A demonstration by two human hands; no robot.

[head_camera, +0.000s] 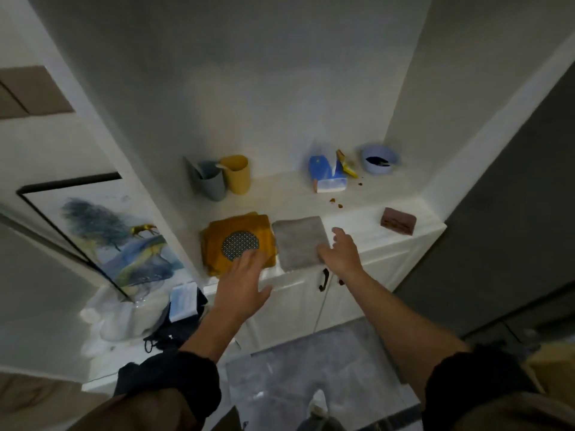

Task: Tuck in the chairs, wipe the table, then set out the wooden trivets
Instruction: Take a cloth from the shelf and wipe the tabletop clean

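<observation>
On both my hands the fingers are spread apart and hold nothing. My left hand (241,284) is over the front of the yellow cloth (217,237), by the round mat with holes (240,245) on it. My right hand (340,251) is at the edge of the grey cloth (298,241) on the white cabinet top (357,206).

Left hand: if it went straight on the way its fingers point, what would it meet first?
Most likely the round mesh disc on the folded yellow cloth: the left hand points at the disc's near edge, fingers straight. Its height above the cloth is unclear, so the cloth could come first.
</observation>
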